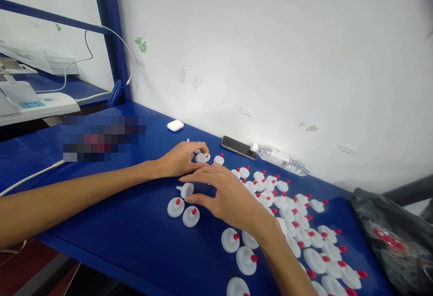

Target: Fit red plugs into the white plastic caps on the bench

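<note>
My left hand (182,158) is at the middle of the blue table, its thumb and forefinger curled around a translucent white disc-shaped cap (202,157). Nearer to me, my right hand (221,190) reaches in with thumb and forefinger apart. Between those fingers is a white cap with a bare spout (186,190), tilted with the spout pointing left; whether they grip it I cannot tell for sure. Just below lie a cap with a red tip (176,207) and a second red-tipped cap (191,216). Part of another bare-spout cap shows behind my left hand.
Many red-tipped white caps (314,260) spread over the table's right side. Along the wall lie a white earbud case (175,125), a phone (238,147) and a plastic bottle (280,157). A black plastic bag (382,228) is at right, a power strip (43,104) at left.
</note>
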Demonstrator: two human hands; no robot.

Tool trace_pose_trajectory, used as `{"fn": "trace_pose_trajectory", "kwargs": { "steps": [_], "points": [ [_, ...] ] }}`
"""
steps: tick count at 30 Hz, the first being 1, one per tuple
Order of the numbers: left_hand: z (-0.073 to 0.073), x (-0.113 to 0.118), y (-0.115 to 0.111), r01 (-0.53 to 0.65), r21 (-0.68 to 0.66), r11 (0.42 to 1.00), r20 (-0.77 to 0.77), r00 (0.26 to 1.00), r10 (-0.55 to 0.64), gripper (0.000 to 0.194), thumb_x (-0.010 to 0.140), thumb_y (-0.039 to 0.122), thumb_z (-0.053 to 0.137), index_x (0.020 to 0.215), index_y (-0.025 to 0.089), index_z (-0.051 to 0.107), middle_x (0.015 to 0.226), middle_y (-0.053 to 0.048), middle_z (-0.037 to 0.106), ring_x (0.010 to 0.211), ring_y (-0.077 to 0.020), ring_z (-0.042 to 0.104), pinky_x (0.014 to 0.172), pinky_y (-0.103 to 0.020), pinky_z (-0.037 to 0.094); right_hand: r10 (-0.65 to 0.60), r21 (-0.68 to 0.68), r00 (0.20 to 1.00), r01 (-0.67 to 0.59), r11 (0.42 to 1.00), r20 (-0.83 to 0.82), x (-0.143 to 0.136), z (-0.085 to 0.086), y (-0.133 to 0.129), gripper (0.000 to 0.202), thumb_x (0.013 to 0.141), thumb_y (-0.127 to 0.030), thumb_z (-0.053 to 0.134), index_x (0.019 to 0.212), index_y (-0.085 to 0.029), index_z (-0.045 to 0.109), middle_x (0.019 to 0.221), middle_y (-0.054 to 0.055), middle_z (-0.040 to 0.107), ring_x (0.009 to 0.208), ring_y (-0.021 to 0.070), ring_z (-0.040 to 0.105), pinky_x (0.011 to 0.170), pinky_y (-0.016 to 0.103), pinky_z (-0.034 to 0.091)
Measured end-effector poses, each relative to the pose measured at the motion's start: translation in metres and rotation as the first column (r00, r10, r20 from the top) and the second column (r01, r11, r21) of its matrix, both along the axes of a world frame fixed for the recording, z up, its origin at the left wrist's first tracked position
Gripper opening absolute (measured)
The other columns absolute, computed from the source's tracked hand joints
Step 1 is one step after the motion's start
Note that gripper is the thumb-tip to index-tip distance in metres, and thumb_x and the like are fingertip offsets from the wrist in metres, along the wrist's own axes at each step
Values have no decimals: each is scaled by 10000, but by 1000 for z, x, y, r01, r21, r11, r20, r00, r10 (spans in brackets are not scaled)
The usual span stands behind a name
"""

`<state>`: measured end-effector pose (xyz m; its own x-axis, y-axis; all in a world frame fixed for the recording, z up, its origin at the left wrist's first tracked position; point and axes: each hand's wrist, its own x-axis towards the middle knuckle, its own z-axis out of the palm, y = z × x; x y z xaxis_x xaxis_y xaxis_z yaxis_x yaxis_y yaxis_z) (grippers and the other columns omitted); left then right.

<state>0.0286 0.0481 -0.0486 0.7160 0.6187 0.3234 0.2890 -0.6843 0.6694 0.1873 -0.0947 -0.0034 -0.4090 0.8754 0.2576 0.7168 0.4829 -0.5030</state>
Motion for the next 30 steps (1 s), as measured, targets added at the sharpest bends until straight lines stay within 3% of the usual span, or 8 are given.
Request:
{"fn": "trace_pose_trajectory", "kwargs": {
  "steps": [3, 5, 8, 11, 18, 24, 30],
  "points": [
    [-1, 0, 0, -16, -15, 1000, 12, 1000, 16, 255, 866, 420, 734, 999, 212, 670, 493, 106, 451, 431, -100, 373, 489, -249, 275, -72, 5, 992, 72, 997, 107, -1, -1, 1, 166, 916, -276, 785, 1079, -289, 758, 1114, -16, 772, 1103, 212, 652, 993, 374, 455],
    [-1, 0, -1, -21, -22, 1000, 26, 999, 22, 253, 872, 423, 736, 994, 212, 669, 574, 86, 561, 431, -86, 387, 496, -250, 297, -153, 39, 972, 149, 988, 176, 2, -1, 2, 164, 891, -274, 809, 1042, -264, 743, 986, 4, 754, 978, 228, 655, 920, 392, 465],
    [0, 0, -2, -20, -24, 1000, 47, 999, 21, 273, 873, 438, 741, 1014, 222, 653, 901, 26, 731, 459, -61, 431, 507, -244, 334, -219, 85, 950, 205, 975, 222, 8, -2, 3, 163, 894, -276, 805, 1029, -258, 715, 897, 8, 709, 880, 222, 620, 865, 388, 453],
    [1, 0, -3, -22, -23, 999, 58, 998, 24, 278, 883, 438, 730, 1036, 233, 623, 1082, 6, 737, 480, -53, 464, 513, -237, 358, -225, 118, 943, 202, 972, 244, 9, -4, 4, 165, 908, -293, 789, 1038, -258, 694, 888, 11, 682, 844, 211, 588, 849, 376, 435],
    [0, 0, -3, -34, 38, 999, 49, 998, 32, 173, 868, 340, 710, 938, 218, 610, 831, 45, 678, 493, -75, 468, 529, -243, 361, -248, 166, 917, 204, 965, 312, 9, -9, 7, 188, 924, -352, 766, 1057, -249, 683, 850, 23, 659, 770, 200, 552, 859, 384, 408],
    [-1, 0, -2, -27, 102, 994, 41, 999, 22, 136, 841, 325, 679, 860, 206, 615, 977, 0, 655, 579, -97, 489, 583, -257, 399, -229, 216, 918, 164, 962, 324, 9, -13, 8, 168, 946, -319, 736, 1066, -228, 661, 821, 10, 677, 782, 202, 580, 841, 375, 381],
    [-2, 0, -1, -23, 127, 992, 10, 1000, 22, 210, 770, 249, 701, 971, 228, 643, 924, 23, 678, 635, -129, 527, 622, -261, 400, -213, 277, 912, 117, 954, 350, 7, -17, 10, 160, 967, -235, 678, 1122, -228, 640, 738, -12, 644, 809, 216, 598, 816, 371, 359]
  ]
}}
